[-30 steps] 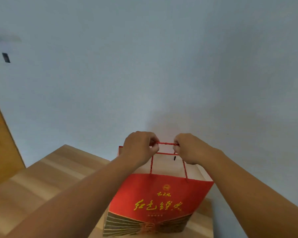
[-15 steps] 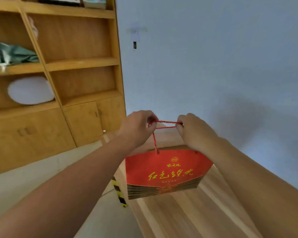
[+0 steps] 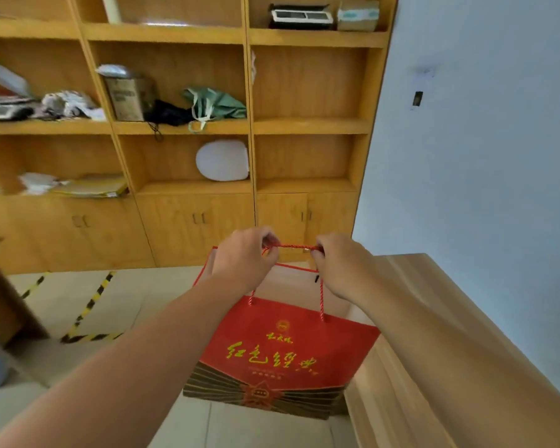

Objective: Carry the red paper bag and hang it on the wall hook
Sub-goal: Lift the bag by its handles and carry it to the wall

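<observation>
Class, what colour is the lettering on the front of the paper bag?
Yellow-gold lettering on the red paper bag, seen in the head view.

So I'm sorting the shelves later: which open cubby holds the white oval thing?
The middle column's lowest open cubby, just above the cabinet doors, holds the white oval object; the cubby above has bags and a tin.

Both hands, left hand (image 3: 243, 258) and right hand (image 3: 343, 265), pinch the red cord handle (image 3: 296, 247) of the red paper bag (image 3: 285, 354), which hangs at lower centre; the wall hook (image 3: 418, 98) sits upper right.
</observation>
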A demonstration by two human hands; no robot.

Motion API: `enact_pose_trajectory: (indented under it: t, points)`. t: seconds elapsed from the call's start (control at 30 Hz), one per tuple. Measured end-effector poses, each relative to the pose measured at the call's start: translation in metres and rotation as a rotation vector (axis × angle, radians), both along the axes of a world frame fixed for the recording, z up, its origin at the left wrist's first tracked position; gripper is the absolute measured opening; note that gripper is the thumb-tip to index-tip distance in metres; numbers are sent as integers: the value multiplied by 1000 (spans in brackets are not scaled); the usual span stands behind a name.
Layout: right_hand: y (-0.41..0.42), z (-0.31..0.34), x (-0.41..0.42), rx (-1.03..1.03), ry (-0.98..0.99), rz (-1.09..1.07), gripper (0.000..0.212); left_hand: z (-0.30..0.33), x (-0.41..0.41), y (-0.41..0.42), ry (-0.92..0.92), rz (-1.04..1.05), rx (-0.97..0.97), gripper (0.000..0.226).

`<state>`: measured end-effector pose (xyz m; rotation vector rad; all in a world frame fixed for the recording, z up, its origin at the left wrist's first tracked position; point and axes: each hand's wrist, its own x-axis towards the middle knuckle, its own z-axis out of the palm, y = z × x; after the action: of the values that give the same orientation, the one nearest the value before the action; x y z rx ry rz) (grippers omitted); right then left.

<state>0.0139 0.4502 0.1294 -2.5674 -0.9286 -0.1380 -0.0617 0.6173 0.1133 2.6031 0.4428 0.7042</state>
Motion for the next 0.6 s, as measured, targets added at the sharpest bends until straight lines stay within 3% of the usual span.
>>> enact_pose_trajectory:
  t: [0.27, 0.6]
  points:
    - [127, -9, 14, -34, -64, 92, 24, -17, -6, 118, -15, 69, -41, 11]
    - [237, -38, 99, 57, -157, 88, 20, -35, 71, 226, -54, 63, -149, 9]
